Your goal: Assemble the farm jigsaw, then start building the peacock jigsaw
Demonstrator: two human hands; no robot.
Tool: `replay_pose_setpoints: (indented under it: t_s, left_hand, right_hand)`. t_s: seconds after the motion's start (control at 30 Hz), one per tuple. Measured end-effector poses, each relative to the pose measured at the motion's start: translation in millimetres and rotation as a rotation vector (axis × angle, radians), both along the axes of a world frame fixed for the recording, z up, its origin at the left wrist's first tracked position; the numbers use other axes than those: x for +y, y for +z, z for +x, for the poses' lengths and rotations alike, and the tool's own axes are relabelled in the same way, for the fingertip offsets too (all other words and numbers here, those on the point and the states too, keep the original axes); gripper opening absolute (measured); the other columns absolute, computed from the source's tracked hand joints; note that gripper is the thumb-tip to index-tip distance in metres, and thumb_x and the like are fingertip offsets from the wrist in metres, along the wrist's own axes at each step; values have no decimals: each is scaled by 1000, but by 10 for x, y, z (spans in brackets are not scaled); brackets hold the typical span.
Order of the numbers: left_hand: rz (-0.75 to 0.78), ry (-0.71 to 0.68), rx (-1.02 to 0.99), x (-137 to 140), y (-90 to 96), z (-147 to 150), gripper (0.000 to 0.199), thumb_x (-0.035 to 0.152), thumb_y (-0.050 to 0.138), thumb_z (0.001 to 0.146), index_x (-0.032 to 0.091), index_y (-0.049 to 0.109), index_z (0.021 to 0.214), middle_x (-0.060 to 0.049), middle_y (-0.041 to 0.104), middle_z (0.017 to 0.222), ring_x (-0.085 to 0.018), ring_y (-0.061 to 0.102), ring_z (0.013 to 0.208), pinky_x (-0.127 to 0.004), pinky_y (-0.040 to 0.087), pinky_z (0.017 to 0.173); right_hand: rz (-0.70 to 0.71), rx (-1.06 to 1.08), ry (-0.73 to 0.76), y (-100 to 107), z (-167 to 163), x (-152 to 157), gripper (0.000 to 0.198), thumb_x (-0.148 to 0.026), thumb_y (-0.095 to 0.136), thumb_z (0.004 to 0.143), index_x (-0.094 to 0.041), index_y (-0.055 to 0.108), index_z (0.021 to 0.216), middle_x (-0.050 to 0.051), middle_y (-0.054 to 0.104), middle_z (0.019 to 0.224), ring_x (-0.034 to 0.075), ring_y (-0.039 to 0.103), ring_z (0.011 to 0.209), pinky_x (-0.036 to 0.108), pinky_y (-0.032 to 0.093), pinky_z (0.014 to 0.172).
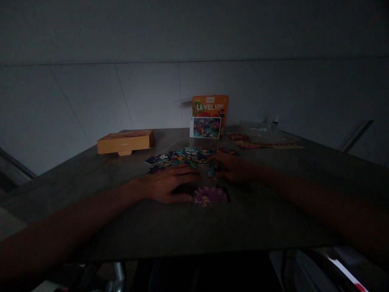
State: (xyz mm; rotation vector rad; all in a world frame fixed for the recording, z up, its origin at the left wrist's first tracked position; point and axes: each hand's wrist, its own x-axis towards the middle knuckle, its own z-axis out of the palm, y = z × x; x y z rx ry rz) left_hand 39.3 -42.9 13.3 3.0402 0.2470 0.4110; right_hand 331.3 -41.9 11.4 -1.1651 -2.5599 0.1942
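My left hand lies palm down on the table with its fingers stretched out, holding nothing. Its thumb tip is at the left edge of a small joined section of purple puzzle pieces patterned with rings. A teal and dark puzzle piece sits between the finger and thumb of my right hand, which appears closed on it; dim light hides the exact grip. Just beyond both hands spreads a pile of loose, colourful puzzle pieces, partly covered by my fingers.
A picture card leans against an orange "LEVEL UP!" box at the back. To the left lies an orange box part. Clear plastic wrapping rests on a printed sheet at the right. The grey table meets a wall behind.
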Motion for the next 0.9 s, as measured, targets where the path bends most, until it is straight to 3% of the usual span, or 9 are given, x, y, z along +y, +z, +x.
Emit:
replay_pose_setpoints:
  t_s: [0.17,0.27,0.43,0.6,0.73,0.9]
  left_hand:
    - [61,-3,-37,53,-46,-32,63,46,52,100,13,40,151,-22,55,144,-34,53,133,-54,48,108]
    - [69,-8,-16,63,-49,-44,64,46,50,101,13,36,154,-21,53,146,-34,49,137,-56,46,110]
    - [85,8,-22,47,-27,-39,68,43,51,101,15,28,157,-21,52,147,-33,51,137,-52,49,109]
    - [89,-35,-23,25,-9,-19,60,38,53,101,16,37,154,-19,58,141,-31,53,134,-46,49,111]
    - [98,-7,-42,26,-11,-16,57,38,55,100,17,42,151,-17,62,135,-31,56,131,-47,51,108]
    - [126,3,-63,41,0,-18,43,35,52,101,14,54,139,-18,68,121,-30,64,118,-44,56,99]
  right_hand:
    - [134,15,66,-1,-25,-9,34,-29,74,83,-14,68,113,16,65,116,29,62,107,42,49,92]
    - [185,61,109,-38,-76,-31,17,-21,65,89,-14,69,103,15,68,108,26,64,100,39,50,87]
    - [146,149,119,-78,-133,-60,28,-20,56,96,-18,64,123,8,74,103,22,69,94,33,50,85]
    - [237,255,27,-21,-132,-92,29,-26,62,94,-18,66,121,9,75,106,22,70,93,32,51,83]
    - [269,282,67,-30,-136,-107,31,-21,57,95,-18,67,124,11,74,116,24,69,104,36,52,91]
    - [169,218,105,-75,-155,-104,37,-19,51,97,-18,64,131,10,71,126,23,67,114,37,50,99]
